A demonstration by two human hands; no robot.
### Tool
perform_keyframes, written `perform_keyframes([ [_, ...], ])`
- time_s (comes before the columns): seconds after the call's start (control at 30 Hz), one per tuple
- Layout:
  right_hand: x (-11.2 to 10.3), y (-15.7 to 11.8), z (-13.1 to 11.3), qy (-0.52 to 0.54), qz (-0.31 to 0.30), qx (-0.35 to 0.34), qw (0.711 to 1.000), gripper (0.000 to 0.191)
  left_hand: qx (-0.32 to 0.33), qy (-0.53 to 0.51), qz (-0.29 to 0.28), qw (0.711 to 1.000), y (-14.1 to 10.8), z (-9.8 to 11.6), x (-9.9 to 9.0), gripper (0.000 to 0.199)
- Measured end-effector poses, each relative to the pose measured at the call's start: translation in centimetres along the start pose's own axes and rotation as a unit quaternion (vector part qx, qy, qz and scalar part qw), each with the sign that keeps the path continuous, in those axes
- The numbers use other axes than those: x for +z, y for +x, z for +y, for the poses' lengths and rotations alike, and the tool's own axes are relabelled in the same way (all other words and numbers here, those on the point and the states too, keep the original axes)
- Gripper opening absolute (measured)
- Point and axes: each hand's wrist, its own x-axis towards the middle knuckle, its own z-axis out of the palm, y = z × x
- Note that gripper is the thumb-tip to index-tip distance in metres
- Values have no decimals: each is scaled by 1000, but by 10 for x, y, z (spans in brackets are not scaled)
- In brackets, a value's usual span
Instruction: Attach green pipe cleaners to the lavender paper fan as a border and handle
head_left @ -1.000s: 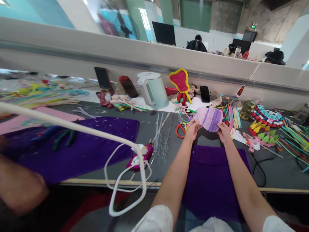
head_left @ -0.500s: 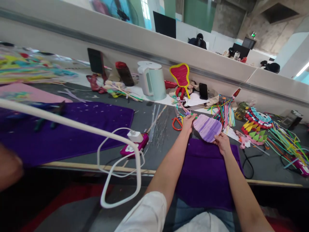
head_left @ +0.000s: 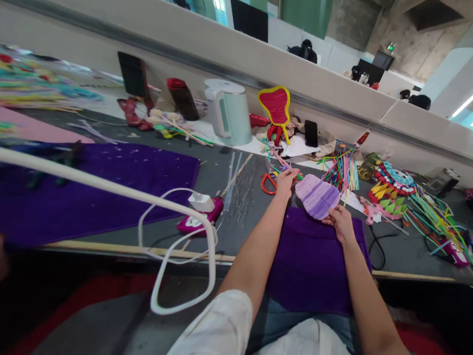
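A rounded, flat piece in lilac and purple stripes (head_left: 318,196), seemingly made of pipe cleaners, is held up over the desk between both hands. My right hand (head_left: 340,224) pinches its lower right edge with fingers and thumb. At its upper left end, my left hand (head_left: 286,182) is closed around a thin green stem; the fingertips partly hide the grip. Below the piece, a dark purple cloth (head_left: 314,261) covers the desk edge and my lap. Orange-handled scissors (head_left: 269,184) lie just left of my left hand.
Close in front on the left runs a white curved bar (head_left: 111,185). A magenta power strip (head_left: 199,219) with a white plug sits behind it. A kettle (head_left: 236,116) and a red-yellow fan shape (head_left: 275,106) stand at the back. Bundled pipe cleaners (head_left: 436,207) lie right.
The view has shifted slightly, so the desk things sit a little higher and further left. Both hands keep their hold on the striped piece. Another person's blurred hand at far left has nearly left view.
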Motion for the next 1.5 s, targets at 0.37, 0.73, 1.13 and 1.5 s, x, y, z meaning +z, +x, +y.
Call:
perform_keyframes([
  [0.37,-2,-42,-8,-89,-42,42,994,39,-25,94,-68,993,-8,-1,9,26],
  [0.73,-16,-43,-11,-536,-8,-211,817,28,-72,52,-119,989,-18,14,4,31],
  [1.13,17,-4,-34,-712,-95,-32,695,19,-83,117,-106,984,-5,0,-6,39],
  [1.5,31,99,-48,-356,-156,-60,919,28,-20,213,-70,974,30,36,11,39],
])
